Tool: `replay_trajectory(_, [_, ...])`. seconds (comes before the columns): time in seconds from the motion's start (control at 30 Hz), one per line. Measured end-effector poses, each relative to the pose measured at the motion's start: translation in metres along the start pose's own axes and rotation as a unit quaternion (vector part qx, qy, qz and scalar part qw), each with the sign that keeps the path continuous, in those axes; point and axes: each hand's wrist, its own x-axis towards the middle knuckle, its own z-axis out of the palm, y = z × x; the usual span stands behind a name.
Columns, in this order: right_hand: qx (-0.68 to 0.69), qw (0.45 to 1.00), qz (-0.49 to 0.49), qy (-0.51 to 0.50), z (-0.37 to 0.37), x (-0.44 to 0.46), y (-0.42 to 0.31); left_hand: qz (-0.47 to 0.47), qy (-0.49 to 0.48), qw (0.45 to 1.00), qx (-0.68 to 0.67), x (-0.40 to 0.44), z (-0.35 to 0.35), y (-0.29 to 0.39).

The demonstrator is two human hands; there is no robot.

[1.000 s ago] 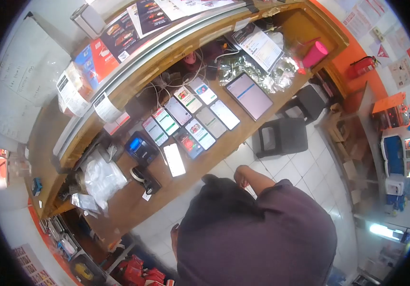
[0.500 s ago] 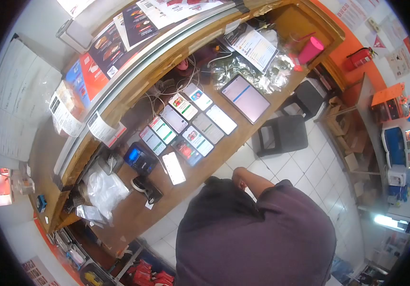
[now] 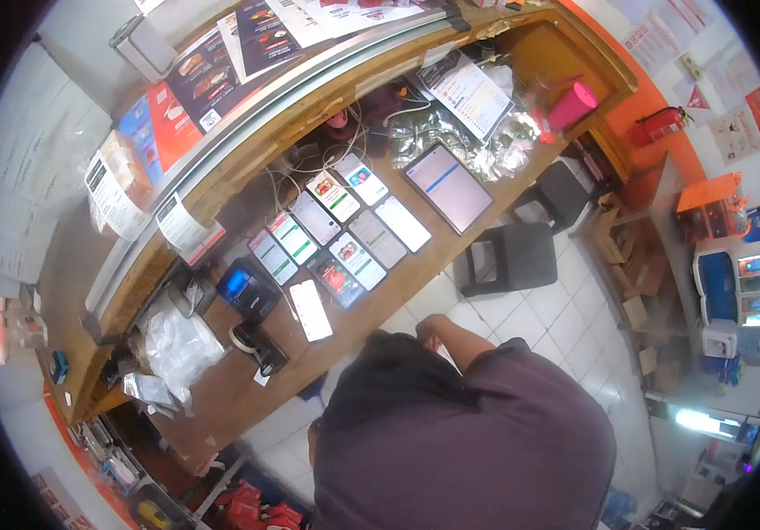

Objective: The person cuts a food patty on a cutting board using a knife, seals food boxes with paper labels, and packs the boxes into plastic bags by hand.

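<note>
My right hand (image 3: pixel 430 333) hangs at my side past the counter's front edge, below the stools; its fingers look curled, but too little shows to tell what they hold, if anything. Only a sliver of my left hand (image 3: pixel 313 442) shows at the left edge of my dark shirt. Several phones with lit screens lie in rows on the wooden counter, one white-screened phone (image 3: pixel 311 310) nearest me. A large tablet (image 3: pixel 447 188) lies to their right. Left of the phones stand a small black printer (image 3: pixel 248 289) and a black tape dispenser (image 3: pixel 257 347).
Clear plastic bags (image 3: pixel 178 350) lie at the counter's left end. A paper menu (image 3: pixel 466 95) rests on silvery packaging beside a pink cup (image 3: pixel 573 107). Dark stools (image 3: pixel 511 258) stand on the tiled floor at the right, before shelves (image 3: pixel 654 256). A fire extinguisher (image 3: pixel 660 126) hangs on the wall.
The camera view has shifted slightly. My left hand's sliver, out of sight half a second ago, shows again. The phones, tablet and printer keep their places on the counter.
</note>
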Motion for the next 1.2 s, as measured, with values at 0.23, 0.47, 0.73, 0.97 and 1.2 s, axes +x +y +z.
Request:
replay_trajectory(0.23, [-0.151, 0.969, -0.179, 0.082, 0.003, 0.006, -0.002, -0.005, 0.006, 1.000, -0.019, 0.000, 0.008, -0.027])
replay_trajectory(0.47, [-0.505, 0.734, -0.369, 0.264, -0.028, 0.078, 0.019, 0.071, 0.071, 0.994, 0.041, 0.011, 0.030, -0.165])
replay_trajectory(0.73, [-0.380, 0.818, -0.390, 0.185, -0.048, -0.016, -0.031, 0.015, 0.132, 0.988, -0.076, -0.051, 0.077, -0.099])
replay_trajectory(0.97, [-0.316, 0.939, -0.110, 0.077, -0.039, -0.070, -0.111, -0.039, 0.144, 0.980, -0.132, -0.095, 0.119, -0.100])
replay_trajectory(1.2, [-0.590, 0.792, -0.050, -0.147, 0.032, -0.063, -0.308, -0.128, 0.231, 0.929, -0.258, -0.122, 0.206, -0.186])
